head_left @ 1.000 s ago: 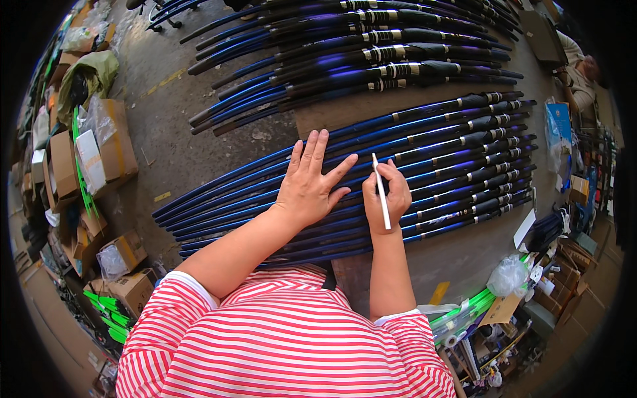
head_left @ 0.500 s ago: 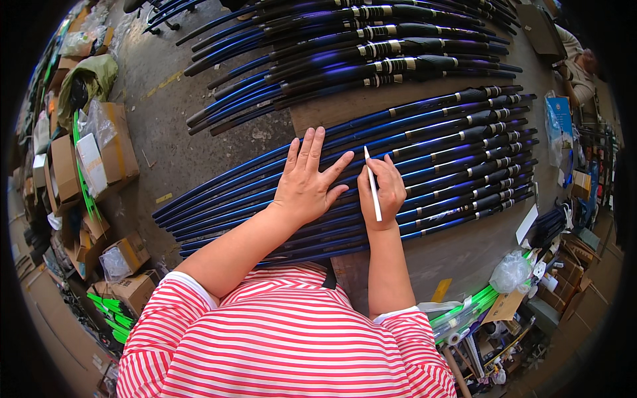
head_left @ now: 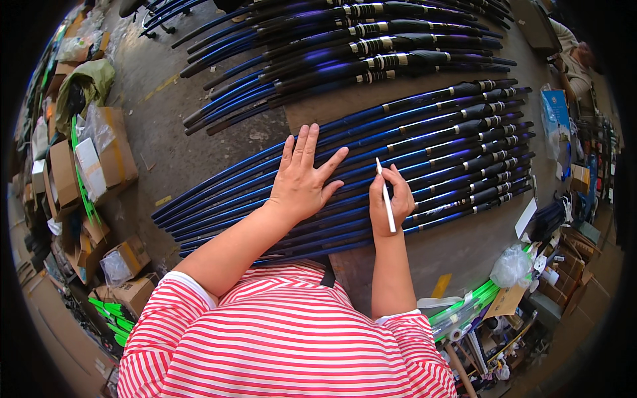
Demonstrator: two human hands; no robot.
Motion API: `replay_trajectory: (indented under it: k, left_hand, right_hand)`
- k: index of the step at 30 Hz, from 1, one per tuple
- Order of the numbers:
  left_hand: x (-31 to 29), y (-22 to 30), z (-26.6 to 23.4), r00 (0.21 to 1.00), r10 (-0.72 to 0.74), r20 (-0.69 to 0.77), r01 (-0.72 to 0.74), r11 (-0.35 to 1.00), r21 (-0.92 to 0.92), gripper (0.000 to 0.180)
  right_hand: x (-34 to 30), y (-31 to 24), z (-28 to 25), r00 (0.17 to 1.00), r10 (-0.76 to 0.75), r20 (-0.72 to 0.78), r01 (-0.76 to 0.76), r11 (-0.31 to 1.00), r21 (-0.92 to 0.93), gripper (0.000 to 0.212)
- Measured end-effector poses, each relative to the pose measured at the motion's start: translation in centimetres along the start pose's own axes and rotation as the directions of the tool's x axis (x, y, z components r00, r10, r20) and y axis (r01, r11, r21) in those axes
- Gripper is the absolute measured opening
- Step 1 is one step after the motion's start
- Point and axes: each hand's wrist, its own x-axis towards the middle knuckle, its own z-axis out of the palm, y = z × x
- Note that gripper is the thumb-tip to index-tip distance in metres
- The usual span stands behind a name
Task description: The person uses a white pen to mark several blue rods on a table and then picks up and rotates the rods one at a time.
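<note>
A person in a red-and-white striped top works over a row of blue-and-black rods (head_left: 361,158) that runs beneath both hands' fingers, slim ends off to their left and dark grips to their right. The left hand (head_left: 300,179) lies palm down on the rods, fingers spread wide and holding nothing. The right hand (head_left: 391,202) pinches a white pen-like tool (head_left: 389,215) in narrowed fingers — whether its tip touches a rod cannot be told. A second group of rods (head_left: 424,60) lies beyond the fingers. The step appears to be pen work or checking along the row — the next move likely calls for a steady left palm and careful placing of the tip.
</note>
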Motion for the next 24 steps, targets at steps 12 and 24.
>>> replay_trajectory:
  k: [12,24]
  left_hand:
    - [0.0,0.0,0.2,1.0,0.0,0.009,0.0,0.999,0.032,0.053]
    - [0.0,0.1,0.2,1.0,0.005,-0.002,-0.005,1.0,0.011,0.054]
  right_hand:
    - [-0.1,0.7,0.6,0.994,-0.095,0.047,0.096,0.995,-0.022,0.014]
    - [-0.2,0.0,-1.1,0.998,-0.048,-0.044,0.045,0.997,-0.055,0.017]
